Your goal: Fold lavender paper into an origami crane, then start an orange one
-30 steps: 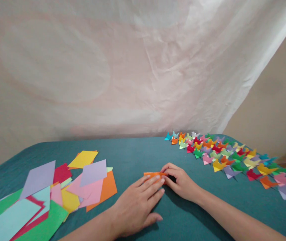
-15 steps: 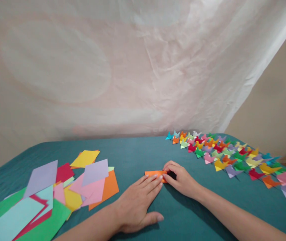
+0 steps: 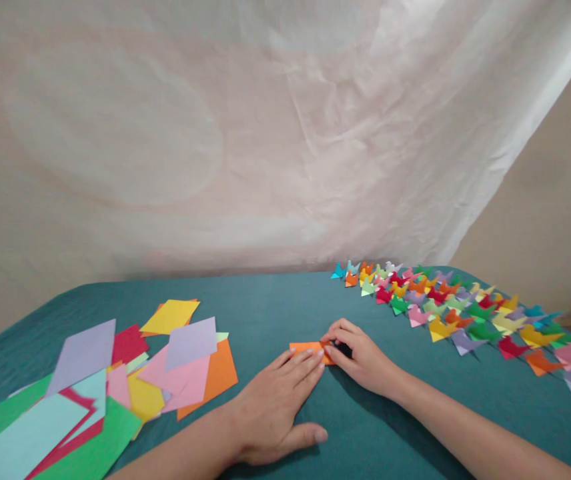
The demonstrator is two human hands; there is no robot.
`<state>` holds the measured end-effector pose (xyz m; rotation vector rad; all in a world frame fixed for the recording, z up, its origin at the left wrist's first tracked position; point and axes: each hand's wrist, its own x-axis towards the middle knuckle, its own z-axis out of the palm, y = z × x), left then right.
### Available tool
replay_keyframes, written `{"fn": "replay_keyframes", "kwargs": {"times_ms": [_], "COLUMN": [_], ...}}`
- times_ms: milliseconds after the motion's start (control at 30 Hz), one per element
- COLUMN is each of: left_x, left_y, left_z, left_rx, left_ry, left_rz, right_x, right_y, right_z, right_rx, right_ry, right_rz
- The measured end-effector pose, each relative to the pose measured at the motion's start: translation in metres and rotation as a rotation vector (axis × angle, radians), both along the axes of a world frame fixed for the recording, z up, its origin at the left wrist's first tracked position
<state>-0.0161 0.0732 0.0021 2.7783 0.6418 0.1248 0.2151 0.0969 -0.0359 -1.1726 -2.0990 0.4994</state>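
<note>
A small folded orange paper (image 3: 307, 349) lies on the teal tablecloth (image 3: 265, 307) in front of me. My left hand (image 3: 275, 407) rests flat beside it, fingers stretched out, the fingertips pressing on the paper's near edge. My right hand (image 3: 360, 357) is curled at the paper's right end, its fingers pinching that end against the cloth.
A loose heap of coloured paper squares (image 3: 115, 373) covers the left of the table. Rows of several small folded paper figures (image 3: 455, 310) run along the right side towards the table edge. A creased pale sheet (image 3: 215, 133) hangs behind the table.
My left hand has slid back a little off the orange paper, which shows more. My right hand has barely shifted at its right end.
</note>
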Motion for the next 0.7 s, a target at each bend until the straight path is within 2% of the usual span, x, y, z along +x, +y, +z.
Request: {"fn": "replay_keyframes", "kwargs": {"times_ms": [300,700], "left_x": [0.0008,0.0019], "left_y": [0.001,0.0026], "left_z": [0.0036,0.0095], "left_rx": [-0.053,-0.069], "left_ry": [0.022,0.026], "left_rz": [0.009,-0.007], "right_x": [0.0002,0.0004], "right_y": [-0.0002,-0.0006], "right_z": [-0.0011,-0.0012], "right_rx": [0.017,0.025], "right_ry": [0.015,0.021], "right_rz": [-0.066,-0.067]}}
